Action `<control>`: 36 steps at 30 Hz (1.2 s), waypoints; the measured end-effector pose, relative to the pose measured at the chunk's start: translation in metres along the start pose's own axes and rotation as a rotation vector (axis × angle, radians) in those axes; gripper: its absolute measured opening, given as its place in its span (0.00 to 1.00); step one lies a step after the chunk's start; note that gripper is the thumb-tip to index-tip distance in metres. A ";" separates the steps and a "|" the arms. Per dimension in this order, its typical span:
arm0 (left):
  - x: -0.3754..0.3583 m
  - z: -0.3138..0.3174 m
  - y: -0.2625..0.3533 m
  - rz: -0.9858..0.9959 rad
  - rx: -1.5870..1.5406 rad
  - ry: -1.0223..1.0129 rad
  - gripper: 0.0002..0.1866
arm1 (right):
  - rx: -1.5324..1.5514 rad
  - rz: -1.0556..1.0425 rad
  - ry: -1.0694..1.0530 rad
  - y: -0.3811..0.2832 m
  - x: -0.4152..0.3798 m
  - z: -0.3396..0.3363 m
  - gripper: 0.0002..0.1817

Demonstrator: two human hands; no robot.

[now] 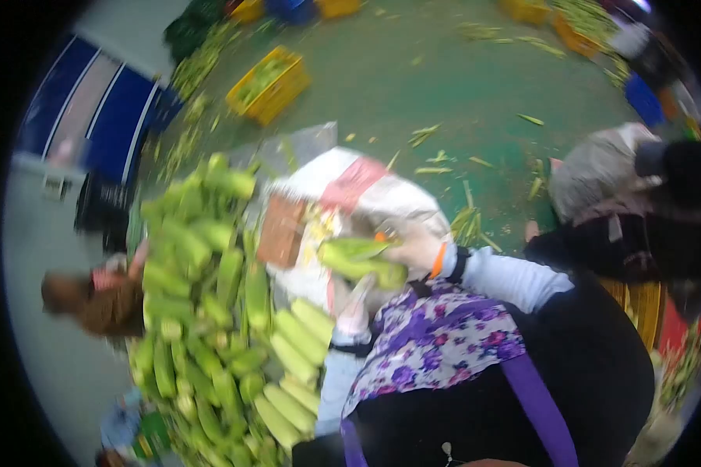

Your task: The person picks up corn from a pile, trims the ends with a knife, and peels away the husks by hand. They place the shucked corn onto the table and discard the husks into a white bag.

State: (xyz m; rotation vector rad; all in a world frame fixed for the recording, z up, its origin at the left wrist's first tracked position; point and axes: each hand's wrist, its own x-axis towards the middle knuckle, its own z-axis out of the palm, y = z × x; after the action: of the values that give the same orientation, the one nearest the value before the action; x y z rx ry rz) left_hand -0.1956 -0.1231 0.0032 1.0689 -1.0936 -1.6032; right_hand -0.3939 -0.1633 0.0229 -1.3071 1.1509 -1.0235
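Observation:
A green corn ear with husk leaves lies between my two gloved hands. My right hand, with an orange band at the wrist, is closed around its right end; a small orange thing shows by the fingers. My left hand grips the ear from below, its fingers blurred. A reddish-brown block rests on a white and pink sack just left of the ear. Several pale, husked ears lie in rows beside my left forearm.
A large heap of green corn fills the left side. Beyond, a yellow crate stands on the green floor among scattered husks. One person is at the left; another, at the right, is beside a pale sack.

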 end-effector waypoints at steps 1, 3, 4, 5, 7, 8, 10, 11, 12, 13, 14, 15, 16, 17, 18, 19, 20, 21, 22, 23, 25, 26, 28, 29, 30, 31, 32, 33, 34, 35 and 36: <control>0.001 0.005 0.003 0.032 0.040 0.053 0.36 | -0.158 -0.037 0.015 -0.018 -0.004 -0.003 0.23; -0.004 0.014 0.015 0.035 0.028 0.157 0.36 | -0.195 0.008 -0.025 -0.023 -0.007 0.000 0.23; -0.002 0.017 0.018 0.021 -0.036 0.201 0.36 | -0.247 -0.067 -0.023 -0.023 -0.006 0.002 0.23; 0.000 0.018 0.019 0.011 -0.102 0.236 0.36 | -0.258 -0.075 -0.036 -0.028 -0.006 0.001 0.23; 0.002 0.012 0.016 0.101 -0.190 0.274 0.34 | -0.282 -0.095 -0.047 -0.045 -0.006 -0.003 0.23; 0.002 0.008 0.014 0.143 -0.234 0.286 0.33 | -0.294 -0.092 -0.056 -0.049 -0.001 -0.008 0.22; 0.000 -0.010 0.005 0.101 -0.415 0.223 0.34 | -0.269 -0.003 -0.030 -0.046 0.010 -0.021 0.21; -0.002 -0.018 0.002 0.080 -0.505 0.184 0.35 | -0.256 0.042 -0.011 -0.044 0.016 -0.024 0.20; -0.007 -0.019 0.004 0.050 -0.595 0.180 0.37 | -0.300 0.011 -0.001 -0.043 0.022 -0.024 0.19; -0.007 -0.019 0.005 0.057 -0.571 0.160 0.38 | -0.345 -0.018 0.012 -0.041 0.027 -0.025 0.19; -0.008 -0.018 0.007 0.062 -0.547 0.140 0.39 | -0.390 -0.046 0.026 -0.038 0.031 -0.025 0.18; -0.009 -0.016 0.009 0.067 -0.523 0.120 0.40 | -0.409 -0.054 0.012 -0.031 0.034 -0.022 0.17; -0.012 -0.014 0.010 0.084 -0.404 0.139 0.41 | -0.429 -0.066 0.000 -0.023 0.037 -0.015 0.17; -0.015 -0.012 0.011 0.100 -0.284 0.162 0.41 | -0.448 -0.079 -0.015 -0.017 0.042 -0.011 0.16; -0.019 -0.011 0.014 0.115 -0.160 0.186 0.42 | -0.558 0.021 -0.090 -0.015 0.047 -0.009 0.18; -0.021 -0.013 0.018 0.110 -0.113 0.183 0.43 | -0.595 0.006 -0.092 -0.006 0.048 -0.008 0.20; -0.026 -0.015 0.023 0.102 -0.065 0.182 0.44 | -0.630 -0.010 -0.096 0.011 0.047 -0.009 0.21; -0.030 -0.017 0.027 0.094 -0.021 0.183 0.44 | -0.669 -0.024 -0.103 0.024 0.046 -0.011 0.23; -0.034 -0.019 0.030 0.083 0.030 0.216 0.44 | -0.644 -0.027 -0.092 0.029 0.041 -0.012 0.24; -0.039 -0.022 0.033 0.067 0.079 0.247 0.44 | -0.634 -0.020 -0.097 0.033 0.034 -0.014 0.25; -0.049 -0.030 0.048 0.045 0.175 0.318 0.42 | -0.612 -0.024 -0.104 0.035 0.026 -0.018 0.27; -0.058 -0.036 0.063 0.031 0.224 0.361 0.41 | -0.553 -0.018 -0.119 0.035 0.023 -0.021 0.27; -0.080 -0.062 0.085 -0.019 0.309 0.467 0.38 | -0.665 0.018 -0.162 0.031 0.017 -0.027 0.26; -0.091 -0.081 0.095 -0.049 0.344 0.527 0.37 | -0.725 0.037 -0.176 0.030 0.014 -0.032 0.25; -0.104 -0.101 0.103 -0.075 0.310 0.585 0.35 | -0.728 -0.034 -0.170 0.038 0.010 -0.036 0.23; -0.117 -0.123 0.107 -0.100 0.276 0.643 0.34 | -0.753 -0.053 -0.173 0.043 0.007 -0.038 0.23; -0.130 -0.147 0.105 -0.166 0.340 0.679 0.34 | -0.774 -0.073 -0.174 0.047 0.005 -0.038 0.22; -0.140 -0.170 0.098 -0.230 0.404 0.714 0.34 | -0.795 -0.095 -0.173 0.051 0.004 -0.036 0.22; -0.148 -0.188 0.089 -0.369 0.707 0.726 0.34 | -0.790 -0.064 -0.193 0.058 0.002 -0.032 0.21; -0.153 -0.199 0.080 -0.509 1.010 0.724 0.35 | -0.784 -0.032 -0.211 0.067 0.000 -0.028 0.21; -0.157 -0.200 0.069 -0.646 1.170 0.697 0.35 | -0.779 0.002 -0.229 0.071 -0.002 -0.026 0.21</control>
State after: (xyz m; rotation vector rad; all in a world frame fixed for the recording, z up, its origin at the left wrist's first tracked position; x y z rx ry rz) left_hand 0.0442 -0.0237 0.0481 2.7059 -1.2146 -0.7077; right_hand -0.4250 -0.1638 -0.0461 -1.9629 1.4277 -0.3906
